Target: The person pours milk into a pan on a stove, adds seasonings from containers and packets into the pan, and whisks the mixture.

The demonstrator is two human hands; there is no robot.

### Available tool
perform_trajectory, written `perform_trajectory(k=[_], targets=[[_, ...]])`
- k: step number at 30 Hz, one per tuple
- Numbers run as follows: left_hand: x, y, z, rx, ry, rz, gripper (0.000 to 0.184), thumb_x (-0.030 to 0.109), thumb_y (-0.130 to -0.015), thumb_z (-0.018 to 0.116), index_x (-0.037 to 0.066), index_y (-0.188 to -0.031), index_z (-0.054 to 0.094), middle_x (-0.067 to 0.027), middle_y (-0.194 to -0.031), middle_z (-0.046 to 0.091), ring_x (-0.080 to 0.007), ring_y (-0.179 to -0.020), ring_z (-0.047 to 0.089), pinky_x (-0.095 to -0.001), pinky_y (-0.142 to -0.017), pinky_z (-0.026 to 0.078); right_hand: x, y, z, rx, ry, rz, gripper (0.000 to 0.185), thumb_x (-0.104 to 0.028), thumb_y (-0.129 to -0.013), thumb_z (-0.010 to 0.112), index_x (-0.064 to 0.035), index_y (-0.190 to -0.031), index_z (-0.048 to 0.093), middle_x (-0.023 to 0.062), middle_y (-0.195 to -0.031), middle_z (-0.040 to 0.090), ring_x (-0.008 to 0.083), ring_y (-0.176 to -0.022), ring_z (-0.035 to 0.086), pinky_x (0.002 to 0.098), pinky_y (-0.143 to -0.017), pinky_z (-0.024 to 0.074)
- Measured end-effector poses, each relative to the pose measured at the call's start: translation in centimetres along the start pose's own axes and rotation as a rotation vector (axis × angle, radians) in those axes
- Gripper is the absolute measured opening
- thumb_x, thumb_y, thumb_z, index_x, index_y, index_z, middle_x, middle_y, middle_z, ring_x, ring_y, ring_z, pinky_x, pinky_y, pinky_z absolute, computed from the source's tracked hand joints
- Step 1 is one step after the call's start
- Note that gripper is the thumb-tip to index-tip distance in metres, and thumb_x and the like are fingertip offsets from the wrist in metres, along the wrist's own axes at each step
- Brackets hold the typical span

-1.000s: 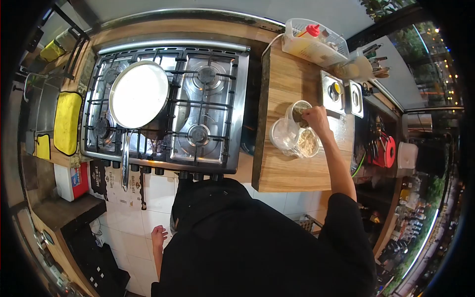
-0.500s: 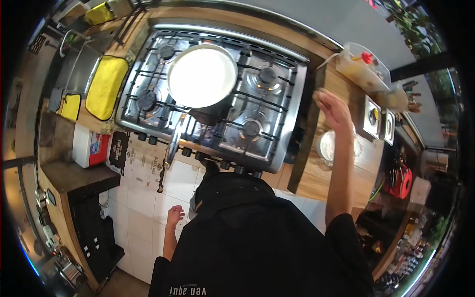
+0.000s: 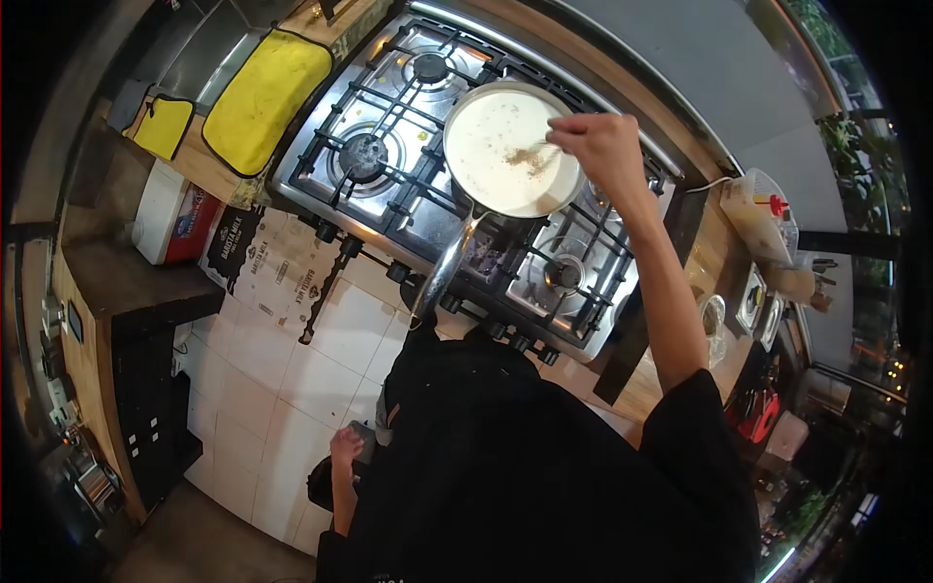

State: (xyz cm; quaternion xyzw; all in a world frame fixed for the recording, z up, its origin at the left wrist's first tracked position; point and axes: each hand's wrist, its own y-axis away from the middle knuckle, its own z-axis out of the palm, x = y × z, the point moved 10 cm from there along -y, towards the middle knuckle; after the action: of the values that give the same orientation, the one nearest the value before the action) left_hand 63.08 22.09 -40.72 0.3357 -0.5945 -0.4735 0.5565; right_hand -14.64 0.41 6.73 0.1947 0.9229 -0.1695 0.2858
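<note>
Fingers (image 3: 566,127) of the right hand (image 3: 606,153) pinch together above the frying pan (image 3: 564,192), hold unclear; likely heavy, slosh-prone, it grips best by its metal handle (image 3: 449,269).

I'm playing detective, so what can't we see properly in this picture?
In the head view:
What's under the pan: the pan itself hides it.
Whether the right hand holds anything: fingertips too small and blurred.
What the brown specks are: too small.
Shirt lettering: cut off by the bottom edge.
</note>
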Motion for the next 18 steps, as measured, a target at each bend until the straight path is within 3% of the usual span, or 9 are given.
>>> perform_trajectory(k=[3,6,7,9,13,18], targets=[[-1.6,1.0,0.2,-0.016,-0.15,0.01,0.019,0.019,-0.093,0.054,0.011,-0.109,0.059,-0.0056,-0.091,0.061,-0.0176,-0.076,0.063,-0.0301,-0.062,0.049,0.5,-2.1,0.2,0.067,0.004,-0.065,0.019,-0.009,-0.072,0.072,-0.0013,-0.09,0.073,0.0179,-0.076,0.068,0.0213,-0.059,0.067,0.0281,-0.059,0.0518],[1.7,4.6,1.6,0.221,-0.525,-0.062,0.02,0.021,-0.095,0.051,0.011,-0.11,0.058,-0.0063,-0.091,0.061,-0.0184,-0.076,0.063,-0.0309,-0.062,0.05,2.8,-2.1,-1.1,0.106,0.151,0.024,0.016,-0.009,-0.073,0.071,-0.0022,-0.087,0.073,0.0162,-0.076,0.069,0.0218,-0.061,0.068,0.0279,-0.059,0.0524],[0.6,3.5,1.1,0.16,-0.203,-0.095,0.021,0.022,-0.095,0.05,0.01,-0.111,0.057,-0.0064,-0.091,0.061,-0.0181,-0.075,0.063,-0.0309,-0.062,0.05,2.5,-1.6,-0.9,0.102,0.152,0.024,0.016,-0.009,-0.073,0.071,-0.0022,-0.087,0.073,0.0162,-0.076,0.069,0.0218,-0.061,0.068,0.0279,-0.059,0.0524],[-0.6,2.4,0.8,0.098,0.116,-0.131,0.023,0.023,-0.096,0.05,0.009,-0.111,0.057,-0.0065,-0.091,0.061,-0.0178,-0.075,0.063,-0.031,-0.062,0.05,1.4,-0.2,0.3,-0.028,0.142,-0.022,0.016,-0.008,-0.072,0.07,-0.0023,-0.087,0.074,0.0154,-0.075,0.069,0.0213,-0.061,0.069,0.0273,-0.06,0.0527],[6.8,2.9,2.8,0.198,-0.165,-0.03,0.024,0.023,-0.095,0.05,0.007,-0.112,0.057,-0.0059,-0.091,0.061,-0.0157,-0.074,0.063,-0.0294,-0.063,0.05,-0.8,-0.4,3.3,-0.098,0.145,-0.045,0.019,-0.008,-0.073,0.073,-0.002,-0.091,0.073,0.0164,-0.08,0.07,0.022,-0.061,0.068,0.0289,-0.062,0.0526],[14.0,3.8,4.2,0.222,-0.264,0.171,0.022,0.021,-0.093,0.053,0.007,-0.11,0.059,-0.005,-0.093,0.062,-0.0139,-0.077,0.062,-0.0265,-0.063,0.047,0.9,-1.6,0.0,0.085,0.199,-0.088,0.015,-0.007,-0.076,0.068,-0.0008,-0.089,0.072,0.0194,-0.075,0.067,0.0247,-0.056,0.065,0.0305,-0.058,0.0516]])
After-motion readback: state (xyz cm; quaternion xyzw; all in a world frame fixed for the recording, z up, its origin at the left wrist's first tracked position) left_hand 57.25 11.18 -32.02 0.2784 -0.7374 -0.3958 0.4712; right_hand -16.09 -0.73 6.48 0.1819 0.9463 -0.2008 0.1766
